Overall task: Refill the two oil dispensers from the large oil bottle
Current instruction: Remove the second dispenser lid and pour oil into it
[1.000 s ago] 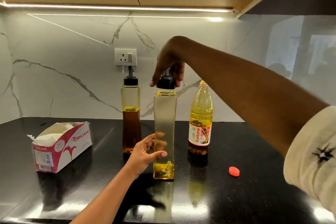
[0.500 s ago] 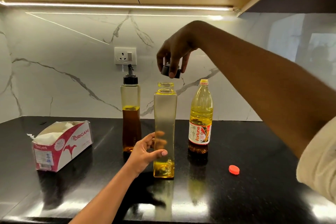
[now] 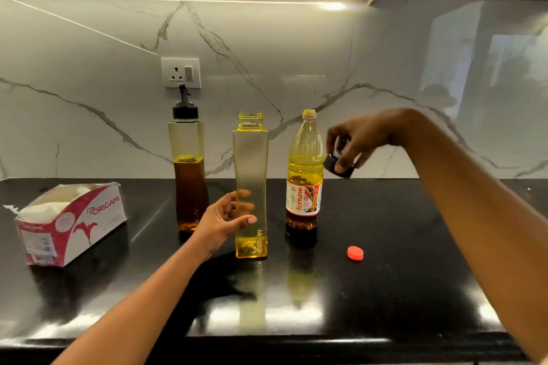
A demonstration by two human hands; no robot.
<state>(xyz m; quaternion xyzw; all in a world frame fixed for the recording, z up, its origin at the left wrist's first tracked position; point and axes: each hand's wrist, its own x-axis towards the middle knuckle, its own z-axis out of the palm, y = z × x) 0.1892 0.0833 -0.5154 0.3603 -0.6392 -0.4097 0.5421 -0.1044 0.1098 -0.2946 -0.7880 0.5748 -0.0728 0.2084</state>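
Oil dispenser (image 3: pixel 252 175), the nearer one, stands open-necked and almost empty on the black counter (image 3: pixel 415 231), with the left hand (image 3: pixel 221 221) wrapped round its lower body. The right hand (image 3: pixel 358 139) pinches the black spout cap (image 3: pixel 339 168) in the air just right of the large oil bottle (image 3: pixel 304 198). A red cap (image 3: pixel 355 254) lies on the counter nearby. The second dispenser (image 3: pixel 189 175), behind and to the left, is capped. The step looks like uncapping before the first pour. Next, the spout cap likely needs setting down, then a steady aim at the narrow neck.
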